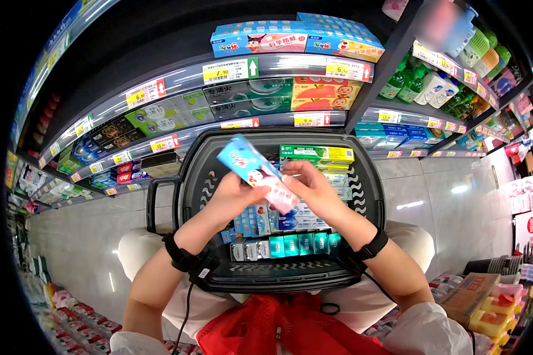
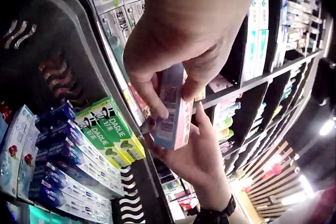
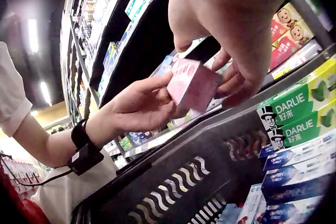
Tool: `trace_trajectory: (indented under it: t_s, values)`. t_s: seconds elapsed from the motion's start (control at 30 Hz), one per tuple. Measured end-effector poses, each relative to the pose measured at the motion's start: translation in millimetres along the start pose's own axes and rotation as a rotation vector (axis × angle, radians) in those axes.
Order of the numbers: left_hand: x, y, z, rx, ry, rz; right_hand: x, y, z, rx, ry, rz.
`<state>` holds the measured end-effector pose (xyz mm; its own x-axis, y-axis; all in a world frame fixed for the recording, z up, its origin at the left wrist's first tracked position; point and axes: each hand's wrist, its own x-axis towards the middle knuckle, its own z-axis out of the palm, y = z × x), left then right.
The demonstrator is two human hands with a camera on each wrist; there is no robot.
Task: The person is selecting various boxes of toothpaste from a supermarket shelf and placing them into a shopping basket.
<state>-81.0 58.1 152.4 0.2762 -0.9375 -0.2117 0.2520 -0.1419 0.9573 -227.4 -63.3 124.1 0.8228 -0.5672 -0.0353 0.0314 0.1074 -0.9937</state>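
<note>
A blue and pink toothpaste box [image 1: 256,167] is held tilted over a black shopping basket [image 1: 190,195]. My left hand [image 1: 234,194] grips it from the left, thumb across the front face. On the other side my right hand [image 1: 318,190] has its thumb at the box's edge and curled fingers beside it. The pink end of the box [image 3: 195,85] faces the right wrist camera. Below the hands, the basket contains green Darlie toothpaste boxes [image 2: 107,129], blue-and-white boxes [image 2: 79,166] and a row of teal boxes [image 1: 305,244].
Shelves of boxed toothpaste stand ahead, with blue boxes [image 1: 337,44] on the upper one and price tags [image 1: 225,71] along the edges. Green bottles [image 1: 411,86] fill a shelf to the right. The basket's handle [image 1: 151,204] sticks out on the left. A cardboard carton [image 1: 469,296] lies at the lower right.
</note>
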Motion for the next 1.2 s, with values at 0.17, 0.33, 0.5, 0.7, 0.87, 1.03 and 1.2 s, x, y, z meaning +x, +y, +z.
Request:
trace_trajectory:
  t_s: [0.17,0.33,0.5,0.7,0.87,1.03,1.2]
  values:
    - [1.6,7.5,-2.4,-0.136,0.125,-0.011,0.0,-1.7,-2.6,-0.157,-0.069,0.072]
    - [5.0,23.2,-17.9,-0.195,0.200,0.212,4.4,-31.2,-14.5,0.064,0.080,0.044]
    - [2.5,32.0,-22.1,0.039,0.168,0.281,3.5,-45.3,-21.7,0.130,0.247,-0.046]
    - [2.8,23.4,-20.2,0.112,0.108,0.312,3.4,-48.1,-31.1,0.044,0.332,-0.281]
    - [4.3,17.9,-25.5,0.124,0.123,0.336,1.3,-42.3,-29.5,-0.062,0.344,-0.375]
    - [2.6,18.7,-27.2,0.111,0.144,0.325,2.9,-33.2,-28.5,-0.174,0.352,-0.417]
    - [1.5,21.9,-27.8,0.101,0.145,0.324,4.5,-27.7,-28.1,-0.196,0.369,-0.400]
